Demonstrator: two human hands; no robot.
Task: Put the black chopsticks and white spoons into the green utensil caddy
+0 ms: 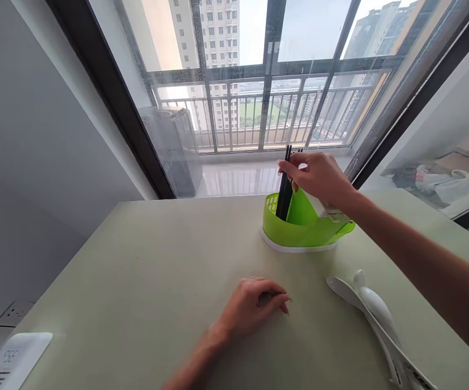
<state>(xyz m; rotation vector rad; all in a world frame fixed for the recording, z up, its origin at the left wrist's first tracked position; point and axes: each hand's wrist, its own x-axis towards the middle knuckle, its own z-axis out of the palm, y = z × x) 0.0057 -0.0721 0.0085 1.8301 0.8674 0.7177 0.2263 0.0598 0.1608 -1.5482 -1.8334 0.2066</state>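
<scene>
My right hand (318, 174) reaches over a green utensil holder (299, 232) with a white base. Its thumb and fingers close around the upper part of several black chopsticks (284, 197), which stand nearly upright in the holder's left compartment. The hand and forearm cover part of the holder's right side. My left hand (254, 304) rests on the table with its fingers curled and thumb against them; whether anything small is inside cannot be seen. To its right lie white spoons (376, 306), long-handled and overlapping.
A white device with a digital display (10, 356) lies at the table's lower left corner. Beyond the pale table (169, 254) stands a framed glass window (234, 76). Wall sockets (15, 312) are at the far left. Behind glass at right are bags (441, 181).
</scene>
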